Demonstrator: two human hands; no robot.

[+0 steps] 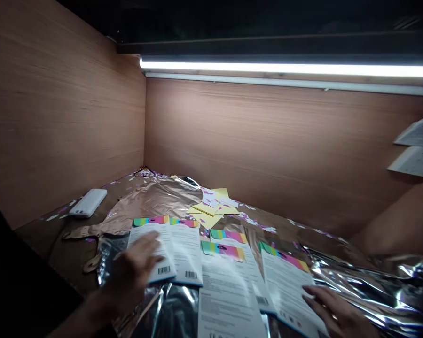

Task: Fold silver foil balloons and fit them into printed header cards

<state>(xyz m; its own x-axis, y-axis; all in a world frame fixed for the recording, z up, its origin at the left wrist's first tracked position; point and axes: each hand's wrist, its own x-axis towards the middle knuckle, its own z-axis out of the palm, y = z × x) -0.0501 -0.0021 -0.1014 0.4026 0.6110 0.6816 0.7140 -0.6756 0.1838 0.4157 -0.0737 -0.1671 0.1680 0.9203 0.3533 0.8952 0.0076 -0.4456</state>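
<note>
Several flat white packets with rainbow-coloured top strips lie in an overlapping row, their printed backs facing up. My left hand is over the leftmost packet, blurred, with its fingers stretched out. Beside that lies a second packet with a barcode. The middle packet partly covers another packet behind it. At the lower right, my right hand rests its fingertips, spread apart, on the edge of the rightmost packet. Shiny foil sheeting shows beneath the packets.
Copper-coloured foil lies behind the packets, near yellow paper pieces and scattered confetti-like bits. A white box-shaped device is at left. Crumpled silver foil is at right. Wooden panels and a tube light enclose the table.
</note>
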